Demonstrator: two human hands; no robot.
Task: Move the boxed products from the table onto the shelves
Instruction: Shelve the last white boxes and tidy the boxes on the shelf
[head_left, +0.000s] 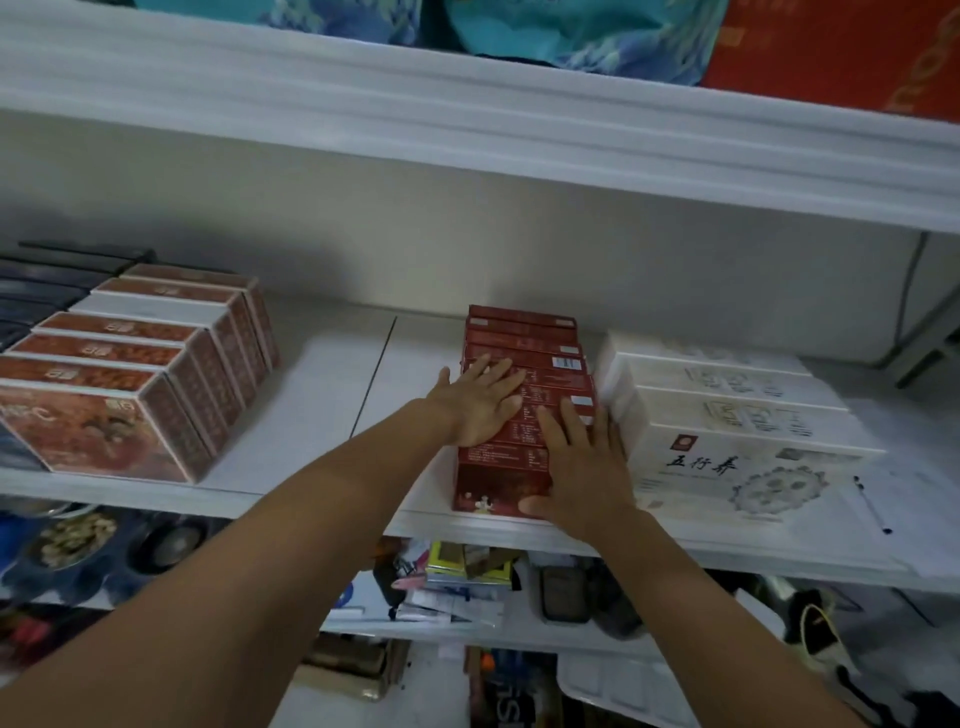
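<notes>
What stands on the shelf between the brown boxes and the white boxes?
Head view: bare shelf, then red boxes under the left hand and right hand.

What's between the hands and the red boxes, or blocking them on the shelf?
Nothing visible: left hand and right hand lie flat on the red boxes, already on the shelf. The white boxes sit close alongside at right.

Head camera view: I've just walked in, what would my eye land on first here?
Two bare forearms reach in from below, with the left hand and right hand laid flat on a row of dark red boxes at the middle of the white shelf. Close beside that row on the right stands a row of white boxes. Further left, set apart, is a row of brown patterned boxes.
</notes>
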